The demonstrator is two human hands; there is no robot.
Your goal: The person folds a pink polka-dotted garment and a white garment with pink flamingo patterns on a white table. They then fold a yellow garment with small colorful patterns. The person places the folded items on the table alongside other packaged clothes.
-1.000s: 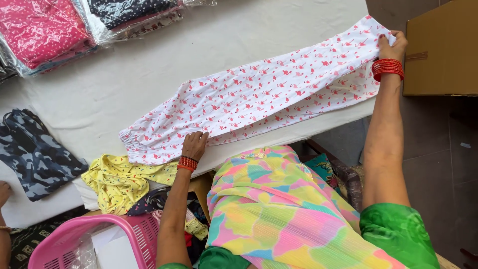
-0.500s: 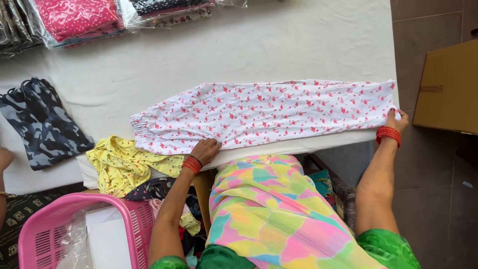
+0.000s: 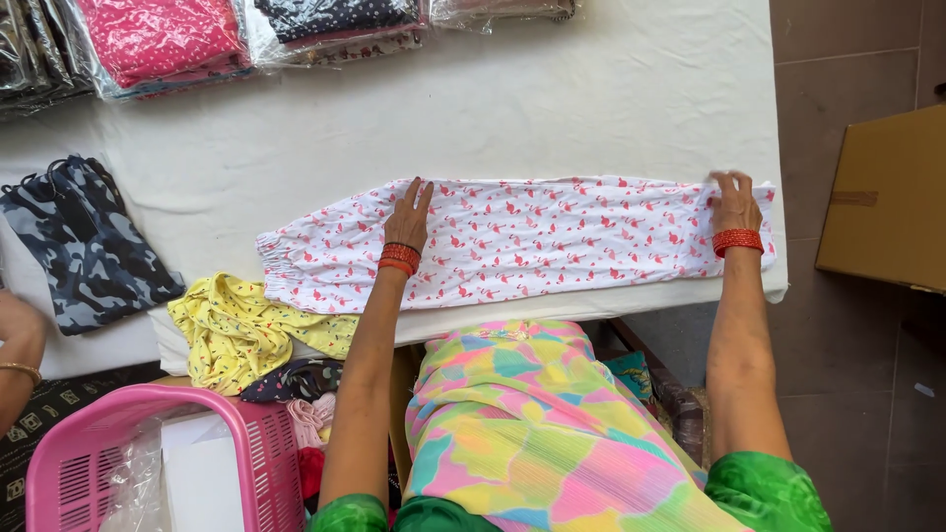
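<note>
The left hand (image 3: 407,219) lies flat with its fingers (image 3: 422,193) spread open, palm down on the white trousers (image 3: 512,246) printed with small red shapes. The right hand (image 3: 733,202) rests on the far right end of the same garment, fingers (image 3: 717,182) curled down onto the cloth edge; whether they pinch it cannot be told. Both wrists carry red bangles, and both forearms reach straight forward from green sleeves. The trousers lie folded lengthwise in a long strip across the near part of the counter (image 3: 591,99), which is covered in white cloth.

Along the far edge sit clear plastic packages: a pink one (image 3: 163,39) at the left and a dark dotted one (image 3: 340,18) just beside it. A grey camouflage garment (image 3: 84,246) lies at the left, a yellow garment (image 3: 241,330) hangs off the near edge, and a pink basket (image 3: 148,463) stands below. A brown cardboard box (image 3: 887,197) sits on the floor at the right.
</note>
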